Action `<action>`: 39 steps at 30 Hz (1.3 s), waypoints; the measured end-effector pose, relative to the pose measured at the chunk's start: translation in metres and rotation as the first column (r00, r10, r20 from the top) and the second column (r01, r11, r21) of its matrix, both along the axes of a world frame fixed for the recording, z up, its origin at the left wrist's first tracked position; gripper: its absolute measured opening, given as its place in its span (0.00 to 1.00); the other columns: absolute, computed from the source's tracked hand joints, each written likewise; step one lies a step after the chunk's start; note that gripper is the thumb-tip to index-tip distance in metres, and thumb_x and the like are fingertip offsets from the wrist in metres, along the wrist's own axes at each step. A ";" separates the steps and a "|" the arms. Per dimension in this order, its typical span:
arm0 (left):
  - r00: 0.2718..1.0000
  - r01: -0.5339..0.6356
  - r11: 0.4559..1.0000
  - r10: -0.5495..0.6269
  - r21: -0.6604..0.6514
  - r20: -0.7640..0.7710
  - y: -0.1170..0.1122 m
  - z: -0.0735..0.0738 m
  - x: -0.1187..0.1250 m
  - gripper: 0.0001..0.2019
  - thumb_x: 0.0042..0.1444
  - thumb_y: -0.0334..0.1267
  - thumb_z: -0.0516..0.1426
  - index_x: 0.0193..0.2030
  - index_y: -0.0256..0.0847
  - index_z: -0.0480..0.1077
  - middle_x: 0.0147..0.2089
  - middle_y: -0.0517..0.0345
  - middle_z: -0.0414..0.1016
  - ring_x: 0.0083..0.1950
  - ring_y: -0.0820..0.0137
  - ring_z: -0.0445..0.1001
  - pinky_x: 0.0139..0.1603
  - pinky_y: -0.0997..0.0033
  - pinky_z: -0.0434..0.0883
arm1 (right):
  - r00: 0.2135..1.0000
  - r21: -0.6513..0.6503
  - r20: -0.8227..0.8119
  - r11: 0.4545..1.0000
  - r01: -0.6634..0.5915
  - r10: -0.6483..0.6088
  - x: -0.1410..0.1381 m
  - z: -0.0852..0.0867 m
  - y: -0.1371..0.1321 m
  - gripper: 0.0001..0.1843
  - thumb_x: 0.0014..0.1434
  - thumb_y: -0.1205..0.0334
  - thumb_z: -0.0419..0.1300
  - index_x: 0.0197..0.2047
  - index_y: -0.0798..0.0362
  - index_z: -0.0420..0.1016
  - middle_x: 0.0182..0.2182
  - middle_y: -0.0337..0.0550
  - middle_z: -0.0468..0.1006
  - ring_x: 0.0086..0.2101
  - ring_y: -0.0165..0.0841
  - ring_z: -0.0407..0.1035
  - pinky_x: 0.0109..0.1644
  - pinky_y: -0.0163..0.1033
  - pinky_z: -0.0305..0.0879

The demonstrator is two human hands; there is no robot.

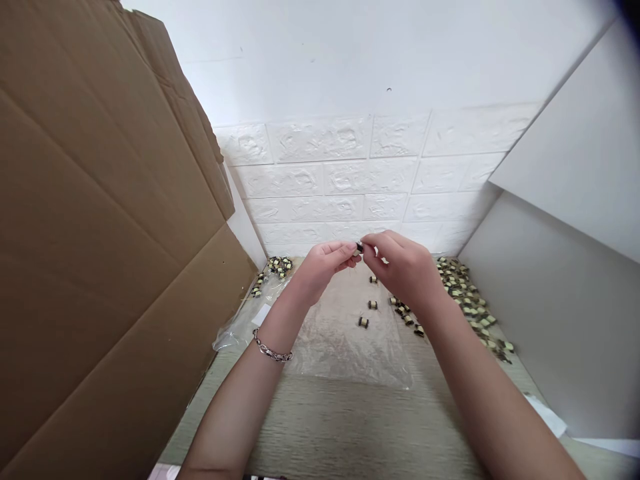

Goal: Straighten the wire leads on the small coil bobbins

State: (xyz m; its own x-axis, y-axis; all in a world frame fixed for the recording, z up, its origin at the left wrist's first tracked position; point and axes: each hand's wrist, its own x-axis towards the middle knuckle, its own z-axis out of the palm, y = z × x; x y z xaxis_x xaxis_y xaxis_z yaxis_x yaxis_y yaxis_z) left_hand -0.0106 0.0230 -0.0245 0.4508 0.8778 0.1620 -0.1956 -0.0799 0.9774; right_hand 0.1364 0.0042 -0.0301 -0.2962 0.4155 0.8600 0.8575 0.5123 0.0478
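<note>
My left hand (323, 267) and my right hand (403, 267) meet in the air above the table, fingertips pinched together on one small dark part (359, 247) between them. A silver chain bracelet (271, 350) hangs on my left wrist. Below the hands a clear plastic sheet (345, 347) lies on the table with a few small yellow-and-black bobbin-like parts (363, 323) on it. More of the same parts lie under my right wrist (406, 317).
A big pile of the small parts (467, 303) runs along the right side by a grey panel (560, 320). A smaller pile (279, 265) sits at the back left. A large cardboard sheet (100, 233) stands on the left. A white brick-pattern wall (350, 180) is behind.
</note>
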 end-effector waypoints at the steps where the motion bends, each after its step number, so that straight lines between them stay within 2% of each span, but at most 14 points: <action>1: 1.000 0.000 1.000 0.000 -0.007 0.008 0.000 0.000 0.000 0.11 0.48 0.42 0.56 0.26 0.35 0.69 0.26 0.60 0.65 0.32 0.77 0.62 0.38 0.73 0.60 | 1.000 0.009 0.006 1.000 0.009 -0.009 0.000 0.000 0.000 0.08 0.56 0.66 0.49 0.32 0.53 0.69 0.27 0.38 0.74 0.26 0.25 0.66 0.28 0.30 0.56; 11: 0.999 -0.013 1.000 0.012 0.022 0.036 0.001 -0.003 0.000 0.11 0.48 0.43 0.55 0.26 0.35 0.68 0.27 0.60 0.65 0.32 0.76 0.62 0.38 0.73 0.59 | 0.997 0.085 0.049 0.994 0.062 -0.066 -0.004 -0.002 0.000 0.08 0.56 0.66 0.49 0.30 0.52 0.69 0.25 0.35 0.72 0.24 0.24 0.64 0.26 0.31 0.53; 20: 0.998 -0.062 0.990 0.066 0.125 -0.026 -0.004 -0.002 0.003 0.13 0.51 0.44 0.52 0.25 0.35 0.65 0.27 0.59 0.64 0.33 0.75 0.61 0.41 0.70 0.59 | 0.999 0.069 0.025 0.996 0.047 -0.049 -0.008 -0.003 -0.001 0.08 0.56 0.66 0.49 0.29 0.53 0.68 0.24 0.36 0.71 0.23 0.24 0.62 0.26 0.30 0.53; 26: 0.995 0.019 0.998 -0.024 0.053 0.094 -0.007 -0.003 0.007 0.12 0.53 0.42 0.51 0.25 0.35 0.64 0.27 0.60 0.62 0.32 0.76 0.60 0.38 0.72 0.59 | 0.997 0.062 -0.078 0.998 0.000 0.005 -0.009 -0.002 -0.001 0.07 0.55 0.68 0.51 0.29 0.53 0.68 0.23 0.36 0.70 0.25 0.24 0.64 0.27 0.29 0.56; 30: 0.983 0.029 0.998 -0.019 -0.049 0.181 -0.006 -0.002 0.006 0.11 0.51 0.43 0.53 0.26 0.35 0.66 0.28 0.59 0.63 0.31 0.77 0.61 0.37 0.74 0.59 | 0.992 0.075 -0.125 0.997 -0.024 0.033 -0.009 -0.004 -0.002 0.06 0.56 0.66 0.51 0.33 0.52 0.69 0.24 0.35 0.73 0.26 0.24 0.66 0.29 0.29 0.57; 34: 0.985 -0.019 0.999 0.026 -0.042 0.172 -0.004 -0.001 0.004 0.11 0.49 0.43 0.55 0.26 0.35 0.66 0.27 0.60 0.64 0.31 0.78 0.61 0.36 0.75 0.59 | 0.989 0.041 -0.138 0.998 -0.042 0.047 -0.009 -0.004 -0.002 0.08 0.57 0.65 0.51 0.36 0.52 0.70 0.27 0.36 0.74 0.29 0.25 0.68 0.30 0.29 0.58; 37: 0.989 -0.112 0.992 0.105 0.064 0.103 -0.003 -0.001 0.005 0.11 0.49 0.42 0.55 0.26 0.36 0.67 0.27 0.61 0.65 0.32 0.77 0.62 0.38 0.74 0.59 | 0.989 0.004 -0.145 1.000 -0.024 0.024 -0.010 -0.003 -0.003 0.08 0.57 0.65 0.50 0.35 0.52 0.71 0.27 0.37 0.75 0.29 0.25 0.68 0.30 0.29 0.58; 39: 0.980 -0.201 0.967 0.196 0.159 0.044 -0.004 -0.001 0.006 0.10 0.49 0.42 0.55 0.28 0.36 0.68 0.29 0.59 0.68 0.35 0.75 0.64 0.40 0.73 0.60 | 0.988 -0.026 -0.154 1.000 0.004 -0.008 -0.012 -0.002 -0.003 0.08 0.57 0.65 0.50 0.34 0.52 0.71 0.27 0.38 0.74 0.28 0.26 0.68 0.29 0.30 0.58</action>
